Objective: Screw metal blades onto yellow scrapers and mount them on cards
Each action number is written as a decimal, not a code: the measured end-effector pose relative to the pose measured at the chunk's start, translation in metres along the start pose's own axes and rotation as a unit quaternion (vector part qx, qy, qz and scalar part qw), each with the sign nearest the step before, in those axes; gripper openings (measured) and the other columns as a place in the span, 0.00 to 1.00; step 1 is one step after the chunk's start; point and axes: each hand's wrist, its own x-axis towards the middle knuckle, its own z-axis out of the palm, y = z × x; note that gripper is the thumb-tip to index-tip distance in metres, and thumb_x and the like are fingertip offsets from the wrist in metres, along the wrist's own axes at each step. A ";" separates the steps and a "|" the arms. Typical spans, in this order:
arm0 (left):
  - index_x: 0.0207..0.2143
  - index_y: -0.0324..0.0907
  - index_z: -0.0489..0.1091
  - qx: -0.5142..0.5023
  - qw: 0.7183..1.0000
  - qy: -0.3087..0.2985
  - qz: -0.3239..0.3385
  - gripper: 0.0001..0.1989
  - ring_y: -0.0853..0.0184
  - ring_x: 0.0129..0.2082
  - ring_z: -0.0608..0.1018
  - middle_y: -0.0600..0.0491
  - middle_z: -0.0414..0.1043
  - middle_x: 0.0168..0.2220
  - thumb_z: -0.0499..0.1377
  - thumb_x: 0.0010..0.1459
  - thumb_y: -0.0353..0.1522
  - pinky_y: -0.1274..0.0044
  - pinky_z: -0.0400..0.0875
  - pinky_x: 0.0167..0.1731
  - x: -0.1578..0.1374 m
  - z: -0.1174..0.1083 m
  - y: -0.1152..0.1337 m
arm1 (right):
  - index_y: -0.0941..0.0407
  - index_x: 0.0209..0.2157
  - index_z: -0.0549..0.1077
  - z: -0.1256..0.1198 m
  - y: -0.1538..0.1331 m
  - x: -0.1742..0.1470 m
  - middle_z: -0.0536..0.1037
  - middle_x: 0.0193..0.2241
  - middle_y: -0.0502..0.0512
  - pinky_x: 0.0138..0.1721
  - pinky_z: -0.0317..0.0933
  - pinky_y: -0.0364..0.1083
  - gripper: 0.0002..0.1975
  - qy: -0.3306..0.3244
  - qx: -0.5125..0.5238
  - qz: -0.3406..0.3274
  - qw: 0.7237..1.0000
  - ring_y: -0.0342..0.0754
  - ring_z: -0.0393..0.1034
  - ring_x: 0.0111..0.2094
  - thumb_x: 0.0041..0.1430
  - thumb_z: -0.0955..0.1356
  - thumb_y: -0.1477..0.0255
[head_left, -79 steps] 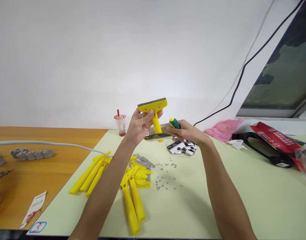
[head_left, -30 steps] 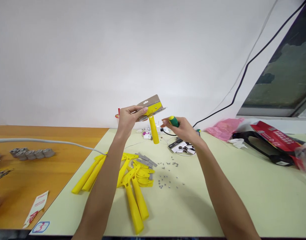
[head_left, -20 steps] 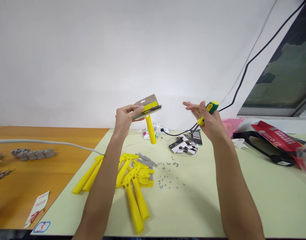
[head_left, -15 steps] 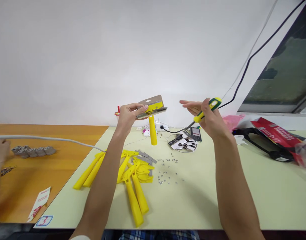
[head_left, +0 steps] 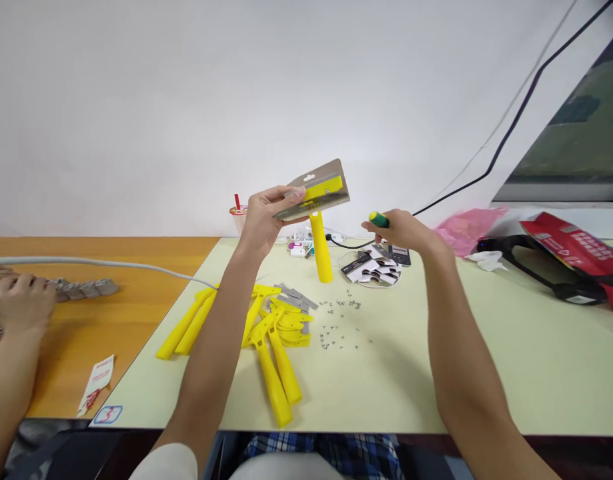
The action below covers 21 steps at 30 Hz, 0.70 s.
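Observation:
My left hand (head_left: 264, 219) is closed on a yellow scraper (head_left: 322, 250), lifted above the table with its handle hanging down. A grey card-like sleeve (head_left: 309, 176) with a hang hole sits around the scraper's head, and a small screw shows on the yellow strip. To the right, apart from the scraper, my right hand (head_left: 405, 230) is wrapped round a green and yellow screwdriver (head_left: 379, 219); its handle end points left and its shaft is hidden. Below lie yellow scraper handles (head_left: 272, 387), flat yellow pieces (head_left: 292, 328), grey blades (head_left: 297, 298) and several small screws (head_left: 331, 337).
Behind the screws are a pile of white and black cards (head_left: 369, 268) and a dark device (head_left: 399, 255). A red package (head_left: 576, 247), black frame (head_left: 529, 270) and pink bag (head_left: 469, 232) lie right. A co-worker's hand (head_left: 25, 303) touches grey items on the orange table (head_left: 151, 267).
My left hand has raised and tilted the scraper. My right hand's outstretched fingers have curled in and the screwdriver has turned in its grip. The co-worker's hand has moved right, onto the grey items.

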 end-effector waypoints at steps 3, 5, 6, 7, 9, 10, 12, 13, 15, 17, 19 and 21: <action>0.36 0.41 0.84 -0.006 1.000 -0.004 -0.013 0.21 0.62 0.42 0.87 0.49 0.86 0.41 0.81 0.49 0.45 0.70 0.87 0.43 0.001 0.010 -0.011 | 0.56 0.42 0.83 -0.002 0.003 -0.006 0.85 0.34 0.60 0.37 0.75 0.52 0.32 -0.089 0.243 -0.116 0.959 0.48 0.70 0.28 0.68 0.69 0.39; 0.36 0.40 0.84 -0.008 1.000 0.008 -0.019 0.22 0.61 0.42 0.87 0.48 0.86 0.40 0.81 0.47 0.45 0.69 0.87 0.44 0.002 0.017 -0.022 | 0.55 0.45 0.83 0.006 -0.004 -0.009 0.82 0.29 0.54 0.34 0.75 0.52 0.32 -0.133 0.313 -0.172 0.924 0.43 0.62 0.23 0.67 0.71 0.39; 0.35 0.40 0.83 -0.005 1.000 0.016 -0.026 0.22 0.60 0.41 0.87 0.48 0.85 0.38 0.81 0.47 0.45 0.68 0.87 0.44 0.003 0.020 -0.028 | 0.55 0.43 0.83 0.012 -0.008 -0.009 0.79 0.24 0.51 0.31 0.73 0.50 0.31 -0.150 0.322 -0.189 0.916 0.42 0.59 0.21 0.64 0.73 0.39; 0.34 0.39 0.83 0.003 0.999 0.019 -0.036 0.22 0.61 0.40 0.87 0.49 0.85 0.37 0.81 0.47 0.45 0.68 0.87 0.43 0.003 0.022 -0.033 | 0.55 0.40 0.82 0.020 -0.013 -0.008 0.74 0.20 0.48 0.27 0.70 0.49 0.30 -0.159 0.327 -0.200 0.910 0.42 0.57 0.20 0.62 0.75 0.40; 0.32 0.38 0.82 0.027 0.998 0.013 -0.057 0.21 0.62 0.36 0.86 0.49 0.84 0.34 0.80 0.46 0.44 0.67 0.87 0.41 0.005 0.023 -0.041 | 0.54 0.34 0.80 0.035 -0.021 -0.004 0.65 0.15 0.44 0.22 0.61 0.47 0.30 -0.141 0.351 -0.202 0.903 0.42 0.55 0.18 0.59 0.76 0.39; 0.32 0.38 0.81 0.042 0.997 0.004 -0.065 0.20 0.62 0.35 0.86 0.50 0.83 0.33 0.80 0.46 0.43 0.67 0.87 0.40 0.005 0.023 -0.044 | 0.54 0.31 0.78 0.042 -0.025 -0.002 0.63 0.14 0.43 0.21 0.59 0.47 0.30 -0.120 0.366 -0.194 0.902 0.41 0.55 0.17 0.60 0.77 0.39; 0.32 0.38 0.80 0.069 0.995 -0.014 -0.070 0.18 0.64 0.33 0.84 0.50 0.83 0.34 0.80 0.46 0.40 0.68 0.86 0.39 0.006 0.019 -0.046 | 0.53 0.26 0.73 0.053 -0.030 0.002 0.61 0.13 0.43 0.20 0.57 0.47 0.30 -0.074 0.389 -0.171 0.902 0.41 0.54 0.16 0.60 0.78 0.41; 0.33 0.38 0.80 0.081 0.994 -0.023 -0.068 0.18 0.64 0.34 0.84 0.50 0.84 0.35 0.79 0.47 0.38 0.69 0.86 0.39 0.006 0.018 -0.045 | 0.53 0.24 0.71 0.057 -0.033 0.003 0.60 0.13 0.43 0.20 0.58 0.47 0.30 -0.058 0.396 -0.162 0.902 0.41 0.55 0.16 0.59 0.78 0.42; 0.39 0.39 0.80 0.095 0.993 -0.029 -0.064 0.17 0.64 0.35 0.84 0.49 0.85 0.38 0.78 0.50 0.37 0.70 0.85 0.39 0.007 0.014 -0.042 | 0.52 0.23 0.69 0.062 -0.036 0.004 0.58 0.13 0.42 0.20 0.57 0.46 0.31 -0.045 0.417 -0.156 0.894 0.42 0.58 0.17 0.58 0.80 0.43; 0.47 0.41 0.80 0.096 0.993 -0.010 -0.060 0.20 0.61 0.38 0.85 0.46 0.85 0.43 0.75 0.57 0.42 0.69 0.84 0.38 0.006 0.013 -0.037 | 0.52 0.23 0.69 0.064 -0.040 0.003 0.55 0.12 0.42 0.19 0.55 0.46 0.31 -0.045 0.439 -0.156 0.884 0.45 0.61 0.18 0.57 0.80 0.43; 0.54 0.42 0.79 0.088 0.994 0.014 -0.062 0.27 0.57 0.41 0.86 0.43 0.85 0.47 0.70 0.64 0.51 0.68 0.83 0.39 0.006 0.011 -0.032 | 0.51 0.23 0.69 0.066 -0.042 0.003 0.56 0.11 0.43 0.19 0.54 0.46 0.30 -0.036 0.453 -0.152 0.878 0.45 0.62 0.18 0.57 0.80 0.42; 0.57 0.40 0.79 0.088 0.994 0.015 -0.060 0.34 0.53 0.45 0.86 0.40 0.85 0.49 0.68 0.63 0.58 0.66 0.83 0.41 0.005 0.009 -0.026 | 0.51 0.25 0.71 0.067 -0.044 0.003 0.60 0.12 0.44 0.19 0.54 0.47 0.30 -0.020 0.456 -0.144 0.878 0.44 0.59 0.18 0.56 0.79 0.42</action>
